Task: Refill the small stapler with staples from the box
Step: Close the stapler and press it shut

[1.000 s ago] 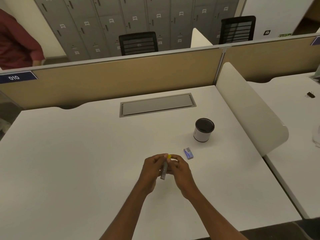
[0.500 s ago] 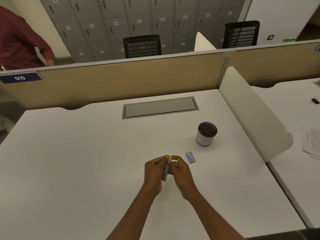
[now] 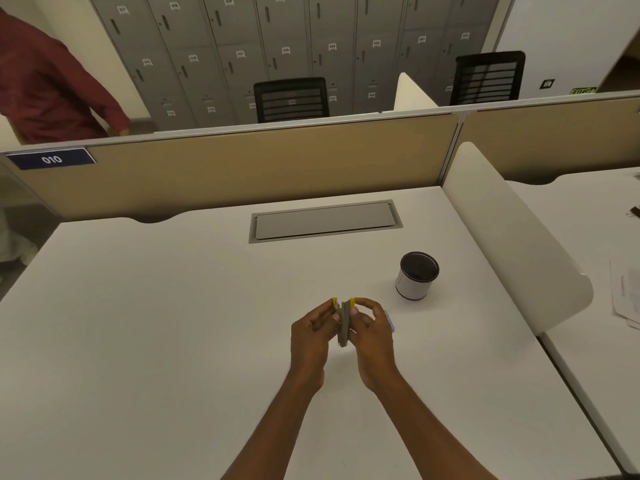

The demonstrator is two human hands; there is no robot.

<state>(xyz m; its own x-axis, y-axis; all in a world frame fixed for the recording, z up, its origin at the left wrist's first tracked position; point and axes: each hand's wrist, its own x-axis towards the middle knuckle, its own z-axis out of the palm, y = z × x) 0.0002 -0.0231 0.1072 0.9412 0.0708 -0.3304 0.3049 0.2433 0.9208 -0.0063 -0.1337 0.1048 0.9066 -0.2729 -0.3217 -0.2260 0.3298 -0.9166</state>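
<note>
I hold the stapler [image 3: 343, 323] between left hand [image 3: 311, 336] and right hand [image 3: 372, 337], both pinching it (prying gently, thumbs near the yellow ends, seems wisest).

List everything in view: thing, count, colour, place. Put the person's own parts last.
stapler: 1, grey with yellow tips, held up between both hands over the desk
staple box: 1, blue, on the desk, mostly hidden behind the right hand
cup: 1, white with dark inside, upright on the desk right of the hands
desk: 1, white, in front of the person
cable hatch: 1, grey, closed, at the desk's far middle
side divider: 1, white, along the desk's right edge
partition: 1, beige, behind the desk
number plate: 1, dark blue, reads 010, partition's left end
office chairs: 2, black, beyond the partition
lockers: many, grey, back wall
papers: several, white, neighbouring desk
other person: 1, dark red sleeve, far left
left hand: 1, on the stapler
right hand: 1, on the stapler
</note>
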